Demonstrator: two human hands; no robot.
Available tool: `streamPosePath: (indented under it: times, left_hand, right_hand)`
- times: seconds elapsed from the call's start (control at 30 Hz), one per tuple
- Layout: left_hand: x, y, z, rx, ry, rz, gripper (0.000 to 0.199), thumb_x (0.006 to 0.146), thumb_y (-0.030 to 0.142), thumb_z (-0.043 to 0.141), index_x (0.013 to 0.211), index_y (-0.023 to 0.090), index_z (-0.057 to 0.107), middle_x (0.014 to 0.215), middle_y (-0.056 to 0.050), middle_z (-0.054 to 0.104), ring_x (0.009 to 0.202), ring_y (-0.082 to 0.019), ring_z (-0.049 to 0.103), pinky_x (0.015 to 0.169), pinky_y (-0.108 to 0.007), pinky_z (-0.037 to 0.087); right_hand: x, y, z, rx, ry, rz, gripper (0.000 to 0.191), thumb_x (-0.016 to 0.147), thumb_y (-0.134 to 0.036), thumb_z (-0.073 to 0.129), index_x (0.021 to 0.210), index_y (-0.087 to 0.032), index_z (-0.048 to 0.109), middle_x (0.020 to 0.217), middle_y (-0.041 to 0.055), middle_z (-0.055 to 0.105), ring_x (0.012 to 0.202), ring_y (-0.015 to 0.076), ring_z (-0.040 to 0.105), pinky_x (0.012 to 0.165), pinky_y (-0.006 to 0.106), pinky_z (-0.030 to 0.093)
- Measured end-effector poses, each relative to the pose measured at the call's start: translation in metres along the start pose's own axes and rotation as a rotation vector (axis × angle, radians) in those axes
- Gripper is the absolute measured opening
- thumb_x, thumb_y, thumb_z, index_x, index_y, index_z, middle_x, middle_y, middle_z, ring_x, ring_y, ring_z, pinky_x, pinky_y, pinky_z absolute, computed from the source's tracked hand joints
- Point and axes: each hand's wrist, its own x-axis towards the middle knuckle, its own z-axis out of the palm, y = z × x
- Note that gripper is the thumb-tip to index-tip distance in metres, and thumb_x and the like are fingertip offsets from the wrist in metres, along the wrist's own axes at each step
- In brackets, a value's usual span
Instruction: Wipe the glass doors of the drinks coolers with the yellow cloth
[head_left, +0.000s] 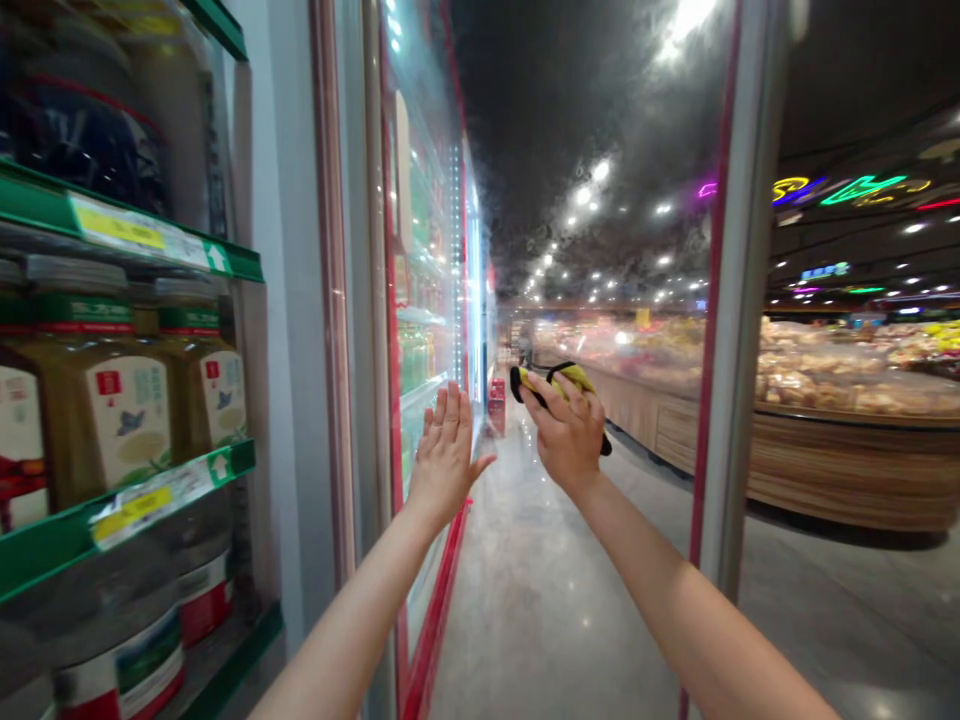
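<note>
Yellow-and-black cloth [577, 377] lies beneath the right hand [568, 435], whose grip holds it bunched

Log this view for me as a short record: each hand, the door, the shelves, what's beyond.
Left hand: open, no object visible in it, palm toward the glass; contact unclear
Right hand: fingers over a yellow-and-black cloth, held up at the glass
Glass door: standing open, misted in its upper part
Shelves: bottles at left, above a yellow-marked price tag
Beyond: wood-sided counter at right
</note>
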Motion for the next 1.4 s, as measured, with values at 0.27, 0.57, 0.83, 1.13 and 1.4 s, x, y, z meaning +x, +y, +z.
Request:
streamPosePath:
  times: [0.27, 0.57, 0.83, 1.13, 1.4]
  left_hand:
    - [0.016, 0.029, 0.008, -0.027, -0.041, 0.055, 0.118, 0.088, 0.036, 0.072, 0.157, 0.020, -0.022, 0.168, -0.017, 0.014, 0.156, -0.030, 0.005, 0.126, -0.056, 0.021]
    - [0.017, 0.024, 0.011, -0.032, -0.041, 0.055, 0.114, 0.089, 0.038, 0.070, 0.158, 0.023, -0.020, 0.169, -0.015, 0.014, 0.156, -0.031, 0.007, 0.127, -0.056, 0.019]
    - [0.029, 0.056, 0.023, -0.060, -0.052, 0.120, 0.113, 0.090, 0.035, 0.069, 0.160, 0.019, -0.018, 0.169, -0.016, 0.014, 0.157, -0.030, 0.010, 0.127, -0.054, 0.020]
    - [0.051, 0.088, 0.038, -0.123, -0.044, 0.168, 0.118, 0.085, 0.033, 0.074, 0.161, 0.020, -0.016, 0.169, -0.015, 0.018, 0.156, -0.029, 0.013, 0.129, -0.052, 0.015]
    - [0.071, 0.119, 0.047, -0.146, -0.081, 0.280, 0.114, 0.085, 0.031, 0.074, 0.162, 0.020, -0.008, 0.168, -0.013, 0.019, 0.156, -0.028, 0.014, 0.129, -0.051, 0.015]
  right_hand:
    - [-0.037, 0.026, -0.009, -0.112, 0.068, 0.236, 0.043, 0.099, -0.014, 0.049, 0.135, -0.029, 0.065, 0.140, 0.0061, 0.066, 0.129, 0.0288, 0.052, 0.100, 0.046, 0.038]
    - [-0.017, 0.068, -0.004, -0.085, 0.049, 0.218, 0.046, 0.099, -0.014, 0.045, 0.137, -0.031, 0.065, 0.143, 0.0053, 0.063, 0.132, 0.0273, 0.051, 0.104, 0.046, 0.040]
    - [-0.047, 0.073, 0.005, -0.065, -0.058, 0.194, 0.049, 0.100, -0.013, 0.042, 0.142, -0.031, 0.060, 0.146, 0.0061, 0.061, 0.137, 0.0278, 0.047, 0.112, 0.051, 0.039]
    - [-0.047, 0.124, 0.000, -0.087, 0.009, 0.355, 0.048, 0.102, -0.015, 0.038, 0.144, -0.023, 0.058, 0.148, 0.0140, 0.057, 0.139, 0.0266, 0.046, 0.114, 0.049, 0.040]
    - [-0.024, 0.143, -0.005, -0.094, -0.064, 0.282, 0.048, 0.101, -0.015, 0.040, 0.145, -0.027, 0.057, 0.153, 0.0089, 0.053, 0.142, 0.0257, 0.043, 0.118, 0.047, 0.038]
